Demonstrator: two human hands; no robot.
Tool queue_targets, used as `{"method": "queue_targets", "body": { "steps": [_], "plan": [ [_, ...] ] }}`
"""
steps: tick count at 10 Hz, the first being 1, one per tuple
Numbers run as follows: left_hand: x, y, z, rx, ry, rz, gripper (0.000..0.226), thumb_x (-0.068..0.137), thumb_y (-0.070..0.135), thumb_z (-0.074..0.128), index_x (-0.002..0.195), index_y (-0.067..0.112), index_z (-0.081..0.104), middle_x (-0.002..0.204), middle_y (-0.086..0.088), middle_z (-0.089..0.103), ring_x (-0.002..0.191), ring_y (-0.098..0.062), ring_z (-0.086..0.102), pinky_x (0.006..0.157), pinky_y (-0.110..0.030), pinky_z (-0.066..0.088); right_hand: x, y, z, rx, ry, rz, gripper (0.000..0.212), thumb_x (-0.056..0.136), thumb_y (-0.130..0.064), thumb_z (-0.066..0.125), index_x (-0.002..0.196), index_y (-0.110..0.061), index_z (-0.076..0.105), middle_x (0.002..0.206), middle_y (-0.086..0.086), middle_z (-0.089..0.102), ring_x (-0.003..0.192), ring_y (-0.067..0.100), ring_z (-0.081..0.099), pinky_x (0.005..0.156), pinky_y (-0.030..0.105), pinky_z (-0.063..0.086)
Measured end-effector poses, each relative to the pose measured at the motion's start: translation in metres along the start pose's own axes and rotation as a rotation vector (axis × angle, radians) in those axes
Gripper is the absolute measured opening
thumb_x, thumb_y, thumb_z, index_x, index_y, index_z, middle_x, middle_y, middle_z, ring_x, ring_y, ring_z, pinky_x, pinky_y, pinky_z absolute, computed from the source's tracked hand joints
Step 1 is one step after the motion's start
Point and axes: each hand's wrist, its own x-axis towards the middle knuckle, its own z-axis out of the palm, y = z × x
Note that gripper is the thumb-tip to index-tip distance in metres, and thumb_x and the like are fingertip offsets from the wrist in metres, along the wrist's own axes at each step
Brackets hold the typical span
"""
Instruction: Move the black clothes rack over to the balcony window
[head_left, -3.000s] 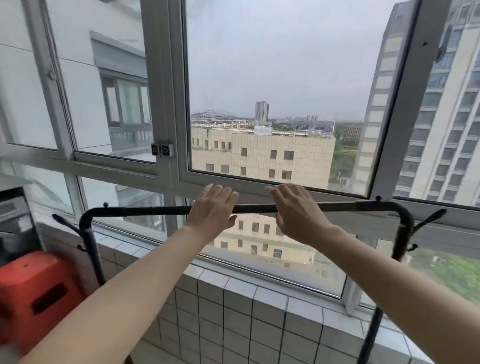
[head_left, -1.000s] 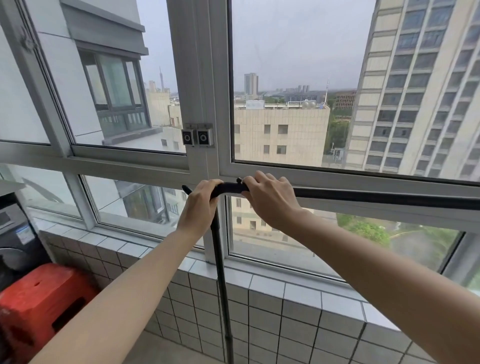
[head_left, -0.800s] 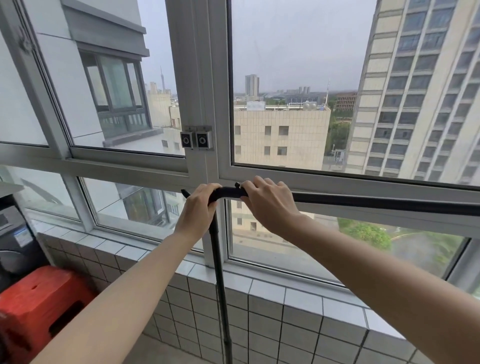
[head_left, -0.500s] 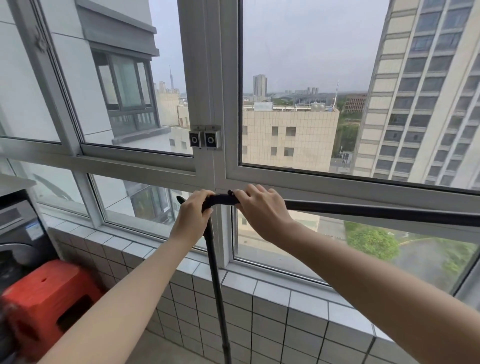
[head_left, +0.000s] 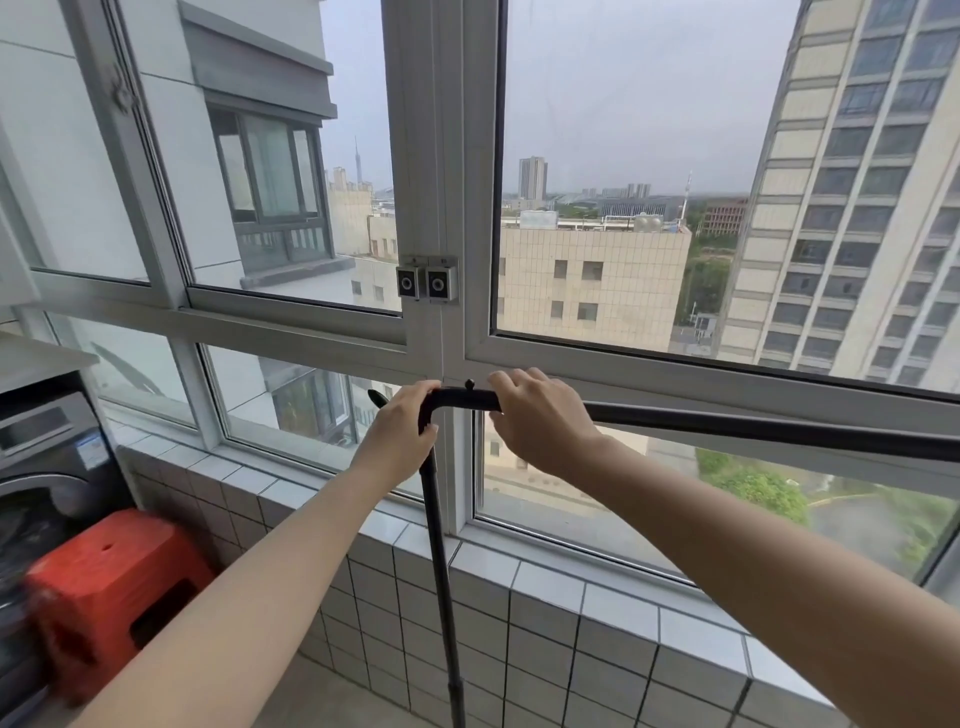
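Black metal tube clothes rack (head_left: 727, 428): top bar runs from the bent left corner out past the right edge of view; left upright drops down in front of the white tiled sill wall (head_left: 545, 623). Rack stands just beside the grey-framed balcony window (head_left: 447, 208), bar about level with the lower cross-rail. Whether the bar touches the frame cannot be told. Feet out of view.

Left hand (head_left: 397, 436) wrapped around the corner bend, fingers curled over the tube. Right hand (head_left: 540, 421) closed over the top bar just right of the corner, fingers folded over its far side. Both hands sit at one end of the rack, the long right span unsupported.

Risks, as judged:
- With both grips on the left corner, the far end may swing or drag; a push here could pivot the rack into the glass or frame.
- Small black knob and hook peg at the corner sit close to the frame; could scrape it or trap fingers between bar and rail.
- Base unseen, so a foot may catch the tiled wall or the red plastic stool (head_left: 111, 587) at lower left if the rack shifts that way.
- Dark front-loading washing machine (head_left: 47, 467) stands beyond the stool, well apart from the upright.

Containers: none open to view. Washer drum contents cannot be told; stool top bare.
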Motion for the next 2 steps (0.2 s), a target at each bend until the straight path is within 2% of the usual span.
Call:
{"method": "queue_targets", "body": {
  "steps": [1,2],
  "plan": [
    [-0.01,0.006,-0.012,0.0,-0.069,-0.034,0.061,0.087,0.006,0.059,0.141,0.019,0.034,0.143,-0.005,0.043,0.13,-0.023,0.04,0.106,-0.04,0.035,-0.009,-0.004,-0.014,-0.013,0.001,0.022,0.027,0.093,-0.025,0.047,0.114,-0.008,0.053,0.11,0.009,0.063,0.1,0.029,0.057,0.085,0.041,0.05],
    [-0.021,0.011,-0.024,-0.011,0.007,-0.036,0.06,0.087,0.005,0.058,0.14,0.018,0.034,0.144,-0.007,0.041,0.131,-0.025,0.039,0.105,-0.041,0.036,-0.021,-0.005,-0.025,-0.034,0.048,0.047,0.031,0.093,-0.024,0.046,0.118,-0.006,0.052,0.115,0.011,0.06,0.105,0.03,0.055,0.089,0.041,0.049]
  ]
}}
